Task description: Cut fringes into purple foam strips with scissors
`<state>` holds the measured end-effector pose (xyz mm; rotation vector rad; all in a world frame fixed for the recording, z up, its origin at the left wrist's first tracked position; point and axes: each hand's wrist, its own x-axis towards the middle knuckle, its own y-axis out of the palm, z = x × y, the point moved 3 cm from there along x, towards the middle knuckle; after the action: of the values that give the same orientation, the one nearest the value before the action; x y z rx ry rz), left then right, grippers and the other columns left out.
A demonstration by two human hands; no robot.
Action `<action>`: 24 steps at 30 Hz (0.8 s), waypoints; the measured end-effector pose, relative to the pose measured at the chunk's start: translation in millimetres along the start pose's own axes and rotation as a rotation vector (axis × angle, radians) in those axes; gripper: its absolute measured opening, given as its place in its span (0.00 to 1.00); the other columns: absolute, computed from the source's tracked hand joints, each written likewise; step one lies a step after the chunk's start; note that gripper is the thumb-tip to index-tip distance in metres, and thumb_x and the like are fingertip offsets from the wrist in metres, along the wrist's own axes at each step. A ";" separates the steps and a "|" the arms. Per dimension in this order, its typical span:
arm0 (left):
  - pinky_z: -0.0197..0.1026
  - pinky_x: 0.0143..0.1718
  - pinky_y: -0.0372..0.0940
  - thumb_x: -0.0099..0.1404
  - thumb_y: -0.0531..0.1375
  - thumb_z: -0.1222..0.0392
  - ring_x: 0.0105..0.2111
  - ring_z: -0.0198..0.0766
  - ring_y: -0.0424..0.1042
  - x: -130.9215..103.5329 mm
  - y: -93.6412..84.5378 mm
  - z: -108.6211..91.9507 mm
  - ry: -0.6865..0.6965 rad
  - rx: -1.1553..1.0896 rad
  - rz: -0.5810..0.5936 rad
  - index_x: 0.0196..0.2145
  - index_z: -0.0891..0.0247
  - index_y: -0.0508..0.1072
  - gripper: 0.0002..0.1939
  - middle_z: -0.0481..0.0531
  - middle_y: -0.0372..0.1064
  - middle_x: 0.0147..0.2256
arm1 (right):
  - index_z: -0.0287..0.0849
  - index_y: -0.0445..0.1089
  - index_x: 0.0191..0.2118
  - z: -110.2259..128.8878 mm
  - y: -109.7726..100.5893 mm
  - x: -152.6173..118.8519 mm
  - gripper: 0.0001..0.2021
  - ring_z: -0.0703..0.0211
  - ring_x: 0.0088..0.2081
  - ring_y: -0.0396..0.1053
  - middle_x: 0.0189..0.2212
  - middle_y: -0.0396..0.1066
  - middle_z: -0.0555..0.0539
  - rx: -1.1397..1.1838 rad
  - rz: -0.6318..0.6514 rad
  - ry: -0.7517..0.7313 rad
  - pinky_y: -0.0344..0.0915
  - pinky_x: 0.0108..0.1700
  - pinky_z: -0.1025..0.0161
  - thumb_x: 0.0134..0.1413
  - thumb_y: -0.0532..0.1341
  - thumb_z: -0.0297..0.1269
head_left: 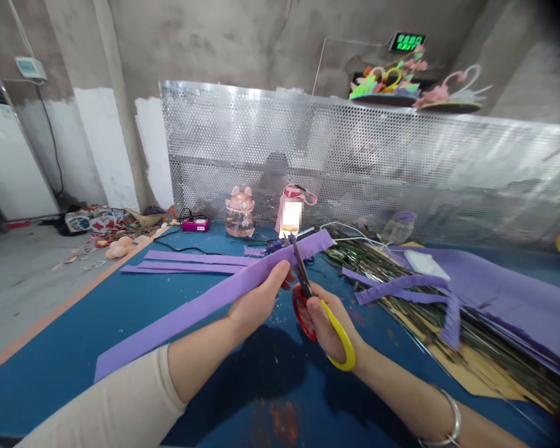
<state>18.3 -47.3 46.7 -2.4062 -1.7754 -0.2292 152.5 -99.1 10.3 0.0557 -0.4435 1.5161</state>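
My left hand [261,292] grips a long purple strip [182,317] of paper or foam sheet, its thumb on top near the far end. The strip slants from the lower left up to the right. In my right hand [331,317] is a pair of scissors [302,267] with one red and one yellow handle loop. Its blades cross the strip just right of my left thumb. Further purple strips [186,262] lie flat on the blue table behind my left hand. Small purple scraps and a dark blue tool lie beyond the blades, partly hidden by the strip.
Thin green stems [485,336] and a curled purple strip [406,286] lie on the right, beside a large purple sheet [504,292]. A pink cat-eared bottle [241,211] and a magenta power box [195,224] stand before the perforated metal panel [224,137].
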 end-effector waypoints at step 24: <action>0.39 0.30 0.61 0.59 0.51 0.42 0.25 0.36 0.66 11.0 -4.2 9.4 -0.056 0.053 -0.077 0.27 0.61 0.73 0.21 0.49 0.71 0.26 | 0.40 0.59 0.47 11.4 -8.0 7.6 0.30 0.61 0.29 0.57 0.32 0.60 0.47 -0.233 0.155 -0.136 0.60 0.30 0.65 0.54 0.47 0.64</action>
<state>17.9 -33.8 39.8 -2.3321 -1.8758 -0.1228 157.4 -96.0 25.0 -0.0594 -0.7455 1.6082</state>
